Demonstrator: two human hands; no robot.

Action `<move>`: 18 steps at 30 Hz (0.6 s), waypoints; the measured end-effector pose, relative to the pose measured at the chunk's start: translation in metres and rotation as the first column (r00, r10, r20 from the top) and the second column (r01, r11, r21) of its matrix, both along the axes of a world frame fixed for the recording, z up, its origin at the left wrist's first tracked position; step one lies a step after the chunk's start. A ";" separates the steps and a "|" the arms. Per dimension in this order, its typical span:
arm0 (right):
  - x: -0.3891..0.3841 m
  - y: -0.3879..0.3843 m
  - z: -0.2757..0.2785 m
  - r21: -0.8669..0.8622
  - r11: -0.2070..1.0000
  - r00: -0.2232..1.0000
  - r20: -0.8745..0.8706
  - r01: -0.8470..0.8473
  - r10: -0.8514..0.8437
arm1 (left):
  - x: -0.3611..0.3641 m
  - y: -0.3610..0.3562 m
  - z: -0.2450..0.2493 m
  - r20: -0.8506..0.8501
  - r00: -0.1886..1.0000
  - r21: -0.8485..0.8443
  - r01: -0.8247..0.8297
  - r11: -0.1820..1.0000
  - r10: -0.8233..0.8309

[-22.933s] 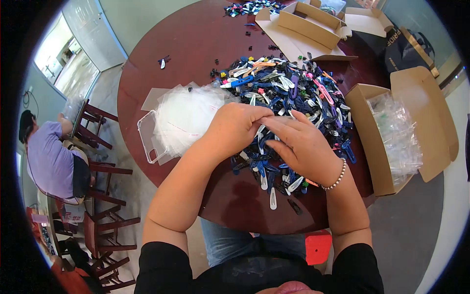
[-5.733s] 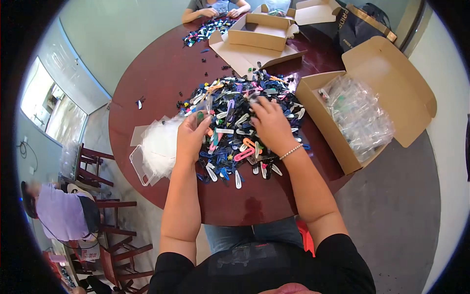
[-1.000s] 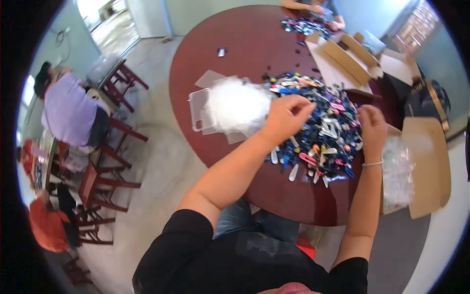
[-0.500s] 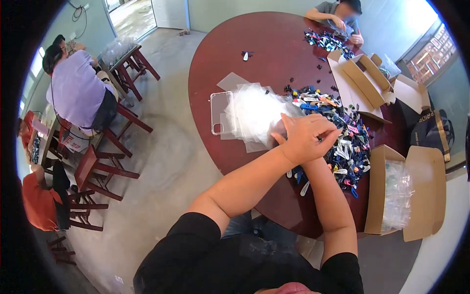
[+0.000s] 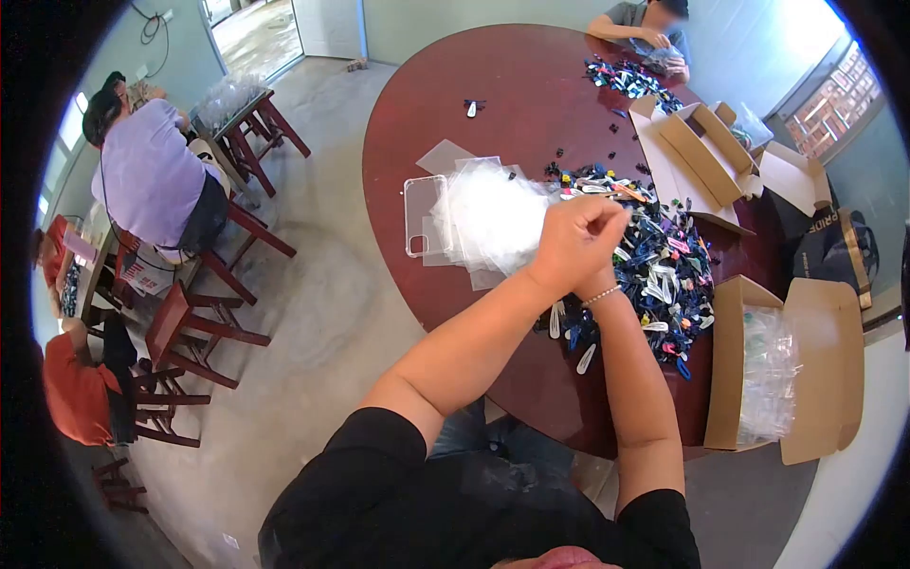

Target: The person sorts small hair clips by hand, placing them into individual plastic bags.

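Note:
My left hand is curled closed over the edge of the hair clip pile, its thumb and fingers meeting in a ring. Whatever they pinch is too small or hidden to make out. Directly behind it is my right hand, with only the wrist and a beaded bracelet showing; its fingers are hidden. Left of both hands lies a loose stack of clear plastic bags. A clear phone case rests at the stack's left edge. Dark, white and coloured hair clips are heaped to the right.
An open cardboard box of clear bags stands at the right table edge. Another open carton lies farther back. A person handles clips across the round table. Other people sit by stools on the left.
My hands have drawn together. The right hand's fingers, which showed over the bags, are now hidden behind my left hand, and the bracelet has come into view.

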State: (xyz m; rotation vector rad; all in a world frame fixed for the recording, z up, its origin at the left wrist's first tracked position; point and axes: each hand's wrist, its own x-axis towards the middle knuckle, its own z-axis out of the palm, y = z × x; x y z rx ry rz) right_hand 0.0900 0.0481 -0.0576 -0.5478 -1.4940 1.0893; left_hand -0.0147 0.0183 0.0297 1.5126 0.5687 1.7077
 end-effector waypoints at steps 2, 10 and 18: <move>-0.004 -0.022 0.022 0.115 0.949 0.819 0.481 0.294 -0.312 | -0.004 0.009 -0.006 0.047 0.998 -0.053 0.045 0.998 -0.042; -0.021 -0.049 0.037 0.380 0.816 0.225 0.832 0.435 -0.507 | -0.066 0.052 -0.026 -0.375 0.891 -0.120 -0.320 0.940 0.256; -0.022 -0.048 0.027 0.433 0.793 0.298 0.760 0.429 -0.577 | -0.190 0.034 -0.063 -0.920 0.255 0.039 -0.697 0.716 0.299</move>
